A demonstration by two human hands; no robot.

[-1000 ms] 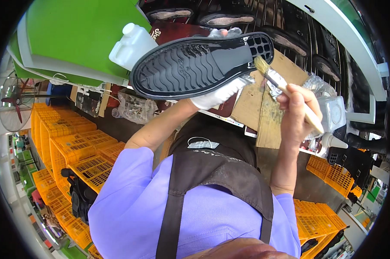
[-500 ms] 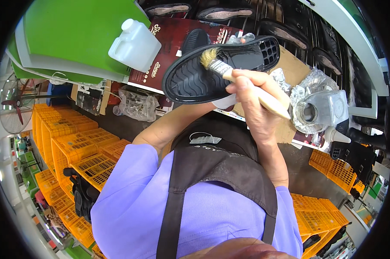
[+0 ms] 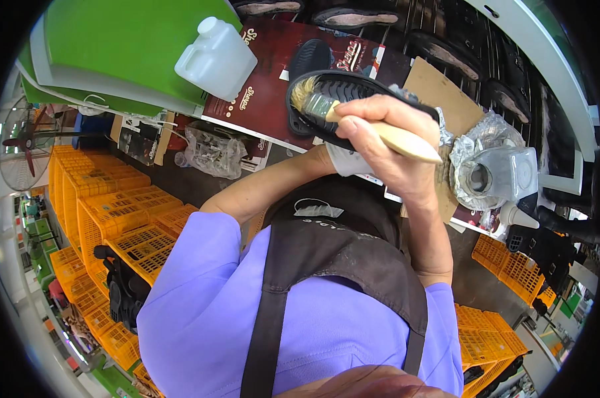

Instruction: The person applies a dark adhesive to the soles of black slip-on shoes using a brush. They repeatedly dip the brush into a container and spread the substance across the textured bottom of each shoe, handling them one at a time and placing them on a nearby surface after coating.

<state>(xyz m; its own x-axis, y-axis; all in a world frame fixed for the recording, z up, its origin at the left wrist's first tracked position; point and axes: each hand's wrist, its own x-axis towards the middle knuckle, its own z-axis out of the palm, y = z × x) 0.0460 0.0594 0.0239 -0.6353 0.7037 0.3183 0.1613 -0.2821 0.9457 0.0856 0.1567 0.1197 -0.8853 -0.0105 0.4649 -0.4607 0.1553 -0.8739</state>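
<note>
A black rubber shoe sole (image 3: 346, 87) with a raised rim is held up over the bench, its ridged side facing me. My left hand (image 3: 348, 161), in a white glove, supports it from below and behind; its fingers are mostly hidden. Between the thumb and fingers of my bare right hand (image 3: 399, 149) is a paintbrush (image 3: 406, 140) with a pale wooden handle. Its light bristles press on the sole near the left end. Another black sole (image 3: 309, 56) lies just beyond, on a dark red printed box (image 3: 270, 76).
A white plastic jug (image 3: 217, 60) stands on the box at left, beside a green panel (image 3: 127, 50). To the right are a clear container (image 3: 509, 174) in crumpled plastic and a white nozzle bottle (image 3: 517, 215). Black footwear (image 3: 446, 54) lines the far rack. Orange crates (image 3: 127, 212) are stacked behind.
The brush has moved left, from the sole's middle to near its left end. The sole has tilted and shifted right, and my right hand now covers more of it.
</note>
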